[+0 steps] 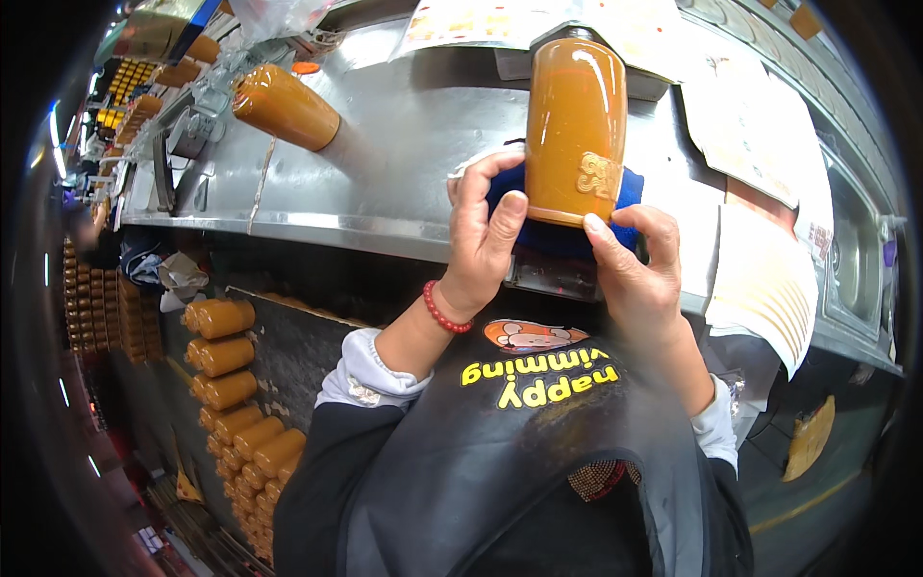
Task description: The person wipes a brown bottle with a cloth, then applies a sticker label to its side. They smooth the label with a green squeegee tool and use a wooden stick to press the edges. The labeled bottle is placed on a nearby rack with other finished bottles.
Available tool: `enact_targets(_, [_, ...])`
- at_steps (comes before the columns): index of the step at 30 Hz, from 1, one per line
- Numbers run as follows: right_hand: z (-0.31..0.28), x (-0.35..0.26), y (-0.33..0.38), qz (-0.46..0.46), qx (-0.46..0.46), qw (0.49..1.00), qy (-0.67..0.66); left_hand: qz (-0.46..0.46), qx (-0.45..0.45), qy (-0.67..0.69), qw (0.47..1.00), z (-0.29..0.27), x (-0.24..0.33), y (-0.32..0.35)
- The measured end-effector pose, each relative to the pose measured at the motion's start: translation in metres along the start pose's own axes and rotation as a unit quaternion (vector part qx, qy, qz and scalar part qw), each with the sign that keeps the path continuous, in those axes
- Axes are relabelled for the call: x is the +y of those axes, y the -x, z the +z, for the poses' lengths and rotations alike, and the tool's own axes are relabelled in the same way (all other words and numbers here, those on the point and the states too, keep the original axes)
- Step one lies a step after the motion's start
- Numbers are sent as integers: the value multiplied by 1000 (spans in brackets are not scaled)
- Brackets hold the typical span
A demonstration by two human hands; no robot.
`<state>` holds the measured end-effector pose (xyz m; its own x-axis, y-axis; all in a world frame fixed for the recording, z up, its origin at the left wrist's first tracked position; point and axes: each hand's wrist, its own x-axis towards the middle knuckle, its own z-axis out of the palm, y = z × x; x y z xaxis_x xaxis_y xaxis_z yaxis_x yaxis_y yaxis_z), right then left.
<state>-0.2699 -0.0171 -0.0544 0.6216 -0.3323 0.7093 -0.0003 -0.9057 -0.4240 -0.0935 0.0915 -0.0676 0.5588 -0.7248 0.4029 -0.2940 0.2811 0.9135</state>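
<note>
A metal sink is on the right, at the end of the shiny table, with a big white sheet to the left of it and a striped white pile nearer. Near on the right, a brown scrap lies on the floor by a yellow line. On the left are piled jars, with a crumpled bundle and brown stacks farther off.
</note>
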Motion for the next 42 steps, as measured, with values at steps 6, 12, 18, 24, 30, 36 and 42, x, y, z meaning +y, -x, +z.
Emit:
enact_targets(6, [1, -1, 0, 3, 1, 1000, 7, -2, -24, -45, 999, 2, -2, -5])
enact_targets(12, [1, -1, 1, 5, 2, 1000, 9, -8, -25, -48, 999, 2, -2, -5])
enact_targets(18, [-6, -1, -1, 19, -12, 1000, -5, 55, 38, -94, 993, -3, 5, 6])
enact_targets(24, [-16, 9, 7, 154, 87, 975, -136, 273, -56, -304, 911, -11, 13, 19])
enact_targets(30, [-33, 11, 15, 289, 113, 900, -307, 397, -144, -390, 818, -17, 27, -11])
enact_targets(36, [-42, 8, 14, 340, 110, 888, -291, 417, -185, -331, 826, -1, 20, -25])
enact_targets(42, [-41, 14, 16, 347, 131, 882, -291, 196, -33, -182, 963, -13, 26, -10])
